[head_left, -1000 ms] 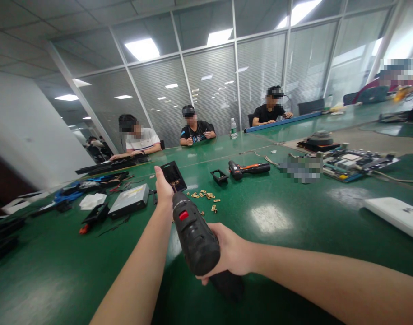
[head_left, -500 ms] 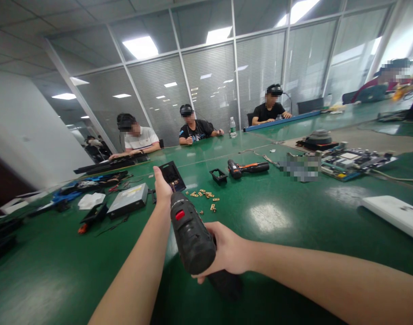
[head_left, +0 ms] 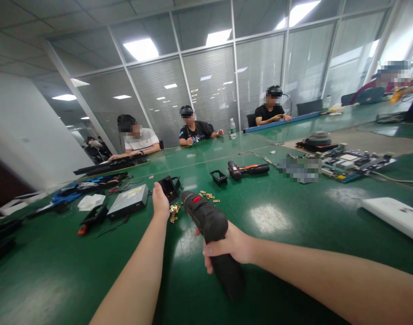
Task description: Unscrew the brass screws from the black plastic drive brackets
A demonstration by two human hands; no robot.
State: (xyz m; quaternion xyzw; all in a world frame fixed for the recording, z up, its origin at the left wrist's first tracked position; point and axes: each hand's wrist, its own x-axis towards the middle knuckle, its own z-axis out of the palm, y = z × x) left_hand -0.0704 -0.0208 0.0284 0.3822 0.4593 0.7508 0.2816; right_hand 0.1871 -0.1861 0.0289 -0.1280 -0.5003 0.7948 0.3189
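My right hand [head_left: 235, 243] is wrapped round the handle of a black cordless drill [head_left: 206, 216] with a red switch on top. Its front end points away from me, over the table. My left hand [head_left: 161, 203] grips a black plastic housing [head_left: 170, 188] by its near left side; most of the fingers are hidden. Small brass-coloured metal plates [head_left: 174, 212] lie just right of that hand, and more brass plates [head_left: 209, 196] are scattered beyond the drill. The drill's tip is close to the housing but apart from it.
A second drill [head_left: 248, 169] lies beyond, beside a black square frame [head_left: 219, 177]. Leftward are a disc drive [head_left: 129, 201] and white tissue [head_left: 91, 201]. Circuit boards [head_left: 357, 162] and a white case [head_left: 394, 219] sit at right. Several people are seated across the green table [head_left: 294, 271].
The drill has swung to the right, away from the housing. My left hand has lowered and tilted the housing, and the brass plates near it now show.
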